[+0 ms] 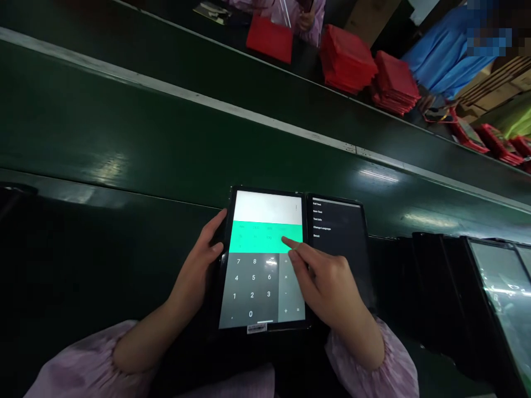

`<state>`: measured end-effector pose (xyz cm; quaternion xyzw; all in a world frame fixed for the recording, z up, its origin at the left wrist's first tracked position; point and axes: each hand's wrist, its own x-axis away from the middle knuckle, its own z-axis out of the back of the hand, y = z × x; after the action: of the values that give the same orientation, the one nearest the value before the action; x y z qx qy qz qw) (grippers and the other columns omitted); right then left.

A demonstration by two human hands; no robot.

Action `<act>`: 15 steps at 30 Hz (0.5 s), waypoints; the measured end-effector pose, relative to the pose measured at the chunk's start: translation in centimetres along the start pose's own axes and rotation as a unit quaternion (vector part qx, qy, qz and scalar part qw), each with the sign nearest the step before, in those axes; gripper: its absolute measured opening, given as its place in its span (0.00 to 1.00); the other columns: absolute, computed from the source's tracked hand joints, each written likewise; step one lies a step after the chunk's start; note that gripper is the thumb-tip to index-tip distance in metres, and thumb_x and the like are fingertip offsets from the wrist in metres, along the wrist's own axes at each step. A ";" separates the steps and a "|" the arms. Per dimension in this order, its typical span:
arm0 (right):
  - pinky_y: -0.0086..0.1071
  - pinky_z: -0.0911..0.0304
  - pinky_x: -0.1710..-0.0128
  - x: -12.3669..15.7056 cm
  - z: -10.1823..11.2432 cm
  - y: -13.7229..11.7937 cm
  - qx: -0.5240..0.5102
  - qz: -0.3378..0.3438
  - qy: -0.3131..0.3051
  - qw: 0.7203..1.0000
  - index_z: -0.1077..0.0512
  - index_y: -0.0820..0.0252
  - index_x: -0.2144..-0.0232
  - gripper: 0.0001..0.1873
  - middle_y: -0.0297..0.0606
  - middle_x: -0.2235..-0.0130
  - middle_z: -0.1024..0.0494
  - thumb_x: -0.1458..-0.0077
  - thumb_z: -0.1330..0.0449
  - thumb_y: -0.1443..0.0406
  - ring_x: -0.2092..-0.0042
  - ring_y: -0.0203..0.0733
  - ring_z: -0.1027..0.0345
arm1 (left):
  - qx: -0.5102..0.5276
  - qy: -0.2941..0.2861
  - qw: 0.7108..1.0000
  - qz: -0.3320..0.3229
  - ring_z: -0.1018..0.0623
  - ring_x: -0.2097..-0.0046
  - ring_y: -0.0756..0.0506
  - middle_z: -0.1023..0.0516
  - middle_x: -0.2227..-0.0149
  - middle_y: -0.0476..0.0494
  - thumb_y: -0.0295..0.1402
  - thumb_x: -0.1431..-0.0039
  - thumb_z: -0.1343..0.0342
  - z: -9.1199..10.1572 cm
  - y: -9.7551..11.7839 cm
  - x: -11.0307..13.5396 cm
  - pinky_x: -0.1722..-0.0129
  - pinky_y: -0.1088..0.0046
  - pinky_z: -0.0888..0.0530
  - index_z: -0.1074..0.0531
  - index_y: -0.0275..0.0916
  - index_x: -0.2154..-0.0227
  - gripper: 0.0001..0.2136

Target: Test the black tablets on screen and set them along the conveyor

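Note:
A tablet (pixel 253 287) showing a calculator lies in front of me, slightly tilted. Its screen has a white field at the top, a green band and grey number keys, with a small barcode label (pixel 256 328) at the bottom edge. My left hand (pixel 199 265) grips the tablet's left side, its thumb at the edge and some fingers hidden. My right hand (pixel 327 276) is over the right side, index finger stretched out at the green band and the other fingers partly curled. Behind that hand, a second tablet (pixel 338 221) displays a dark text menu, close beside the first.
Several black-framed tablets (pixel 498 293) stand leaning at the right. A green conveyor surface (pixel 166 132) runs across, edged by a pale rail (pixel 265 119). Beyond it are stacks of red sleeves (pixel 346 58) and a co-worker's hand (pixel 306 22). Blue cloth (pixel 440 50) shows at the upper right.

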<state>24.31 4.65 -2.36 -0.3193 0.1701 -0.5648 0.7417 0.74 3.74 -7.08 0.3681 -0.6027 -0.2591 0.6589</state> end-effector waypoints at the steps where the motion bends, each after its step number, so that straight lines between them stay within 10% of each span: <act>1: 0.28 0.39 0.76 0.0 -0.1 0.0 -0.001 0.003 -0.001 1.000 0.18 0.65 0.47 0.20 0.41 0.63 0.11 0.24 0.50 0.66 0.77 0.34 0.27 | 0.021 0.003 1.000 0.022 0.35 0.25 0.26 0.28 0.28 0.39 0.51 0.47 0.34 -0.2 0.3 0.4 0.26 0.42 0.36 0.29 0.45 0.33 0.38; 7: 0.29 0.48 0.82 0.3 0.1 -0.2 -0.007 -0.026 0.028 0.999 0.19 0.61 0.65 0.19 0.36 0.71 0.14 0.25 0.48 0.66 0.84 0.29 0.42 | 0.031 0.004 0.999 0.039 0.35 0.25 0.25 0.29 0.27 0.43 0.38 0.53 0.31 -0.5 1.2 1.1 0.30 0.44 0.30 0.27 0.48 0.35 0.38; 15: 0.28 0.30 0.72 0.8 -1.2 -2.6 -0.083 0.057 -0.080 0.992 0.19 0.64 0.44 0.19 0.42 0.55 0.10 0.23 0.49 0.66 0.65 0.39 0.16 | -0.056 -0.051 0.997 0.009 0.40 0.22 0.28 0.41 0.21 0.40 0.38 0.48 0.31 0.5 0.6 0.6 0.24 0.47 0.39 0.38 0.47 0.27 0.44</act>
<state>21.92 3.15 -1.37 -0.4132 0.1744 -0.4787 0.7548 0.28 3.56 -6.23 0.3108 -0.6236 -0.3051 0.6492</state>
